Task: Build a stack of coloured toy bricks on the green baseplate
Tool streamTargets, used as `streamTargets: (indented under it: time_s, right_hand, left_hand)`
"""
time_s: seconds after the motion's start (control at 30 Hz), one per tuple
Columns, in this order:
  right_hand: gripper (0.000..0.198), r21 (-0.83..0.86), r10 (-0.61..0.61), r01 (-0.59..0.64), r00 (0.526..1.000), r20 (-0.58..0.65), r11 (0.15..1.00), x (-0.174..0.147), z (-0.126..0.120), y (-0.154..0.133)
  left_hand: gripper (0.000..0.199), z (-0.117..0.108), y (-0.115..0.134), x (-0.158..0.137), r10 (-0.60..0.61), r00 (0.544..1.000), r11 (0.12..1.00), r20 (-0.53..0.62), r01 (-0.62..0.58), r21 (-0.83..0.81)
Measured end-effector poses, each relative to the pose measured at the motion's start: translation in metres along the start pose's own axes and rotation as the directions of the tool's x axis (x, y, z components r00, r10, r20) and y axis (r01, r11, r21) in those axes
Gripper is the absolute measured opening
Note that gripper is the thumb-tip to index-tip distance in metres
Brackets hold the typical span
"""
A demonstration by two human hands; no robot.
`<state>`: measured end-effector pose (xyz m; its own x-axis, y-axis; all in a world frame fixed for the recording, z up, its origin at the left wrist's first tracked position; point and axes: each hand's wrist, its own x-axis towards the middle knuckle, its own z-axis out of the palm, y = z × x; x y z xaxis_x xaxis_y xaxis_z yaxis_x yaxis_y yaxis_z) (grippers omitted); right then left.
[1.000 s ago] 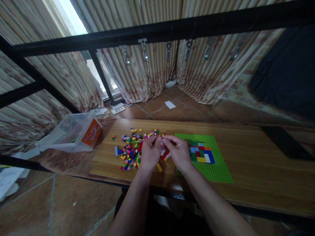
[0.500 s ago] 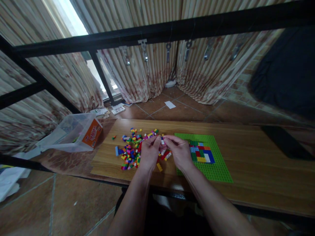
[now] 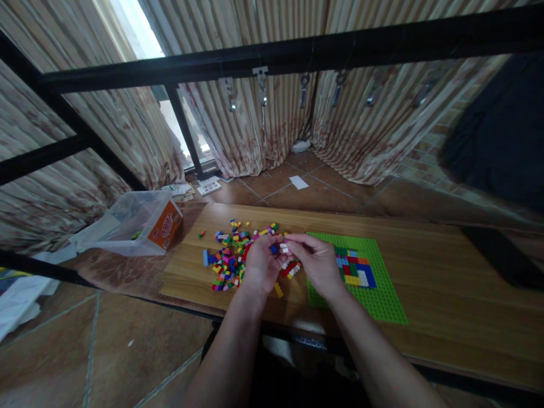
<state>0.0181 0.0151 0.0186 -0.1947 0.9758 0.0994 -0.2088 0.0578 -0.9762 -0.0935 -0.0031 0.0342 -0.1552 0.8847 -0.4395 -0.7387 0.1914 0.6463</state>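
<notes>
My left hand (image 3: 260,265) is turned partly palm up over the pile of loose toy bricks (image 3: 229,263), its fingers curled around a small blue brick (image 3: 273,249). Close beside it, my right hand (image 3: 318,263) pinches a small white brick (image 3: 284,248) between thumb and fingertips. The fingertips of both hands nearly meet, and I cannot tell whether the two bricks touch. Under and beyond my right hand lies a green baseplate (image 3: 385,303). Joined bricks in several colours (image 3: 355,269) form a flat patch on it, partly hidden by that hand.
Left of the wooden table (image 3: 446,306) stands a clear plastic bin (image 3: 123,246) with an orange label. A dark flat object (image 3: 501,258) lies at the table's right. A black metal rail with hooks (image 3: 280,62) crosses ahead, with striped curtains (image 3: 263,130) behind.
My left hand has rolled more palm up, and a blue brick now shows in its fingers. The white brick, earlier between both hands' fingertips, is in my right hand's pinch. The view has shifted slightly.
</notes>
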Motion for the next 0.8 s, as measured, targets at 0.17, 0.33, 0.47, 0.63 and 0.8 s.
streamTargets:
  time_s: [0.17, 0.33, 0.47, 0.63, 0.8]
  right_hand:
    - [0.02, -0.322, -0.144, 0.181, 0.98, 0.135, 0.93, -0.004, -0.003, -0.002]
    - [0.023, -0.34, -0.106, 0.145, 0.986, 0.13, 0.929, -0.005, -0.005, -0.003]
    - [0.019, -0.272, -0.072, 0.091, 0.994, 0.08, 0.958, -0.001, -0.007, 0.0]
    - [0.02, -0.107, -0.03, 0.02, 0.995, -0.097, 0.994, 0.007, -0.011, 0.005]
    - [0.022, -0.072, -0.047, 0.04, 0.994, -0.103, 0.997, 0.01, -0.016, 0.006]
  left_hand:
    - [0.017, 0.003, -0.007, 0.001, -0.033, 0.998, 0.999, -0.056, 0.032, -0.029]
    - [0.018, 0.004, -0.008, 0.002, -0.071, 0.997, 0.994, -0.043, 0.067, -0.087]
    - [0.02, 0.006, -0.006, 0.001, -0.084, 0.996, 0.99, -0.028, 0.08, -0.115]
    - [0.014, 0.006, -0.004, -0.001, -0.082, 0.996, 0.991, -0.018, 0.08, -0.105]
    - [0.011, 0.004, -0.007, -0.006, -0.093, 0.994, 0.992, 0.061, 0.087, 0.094]
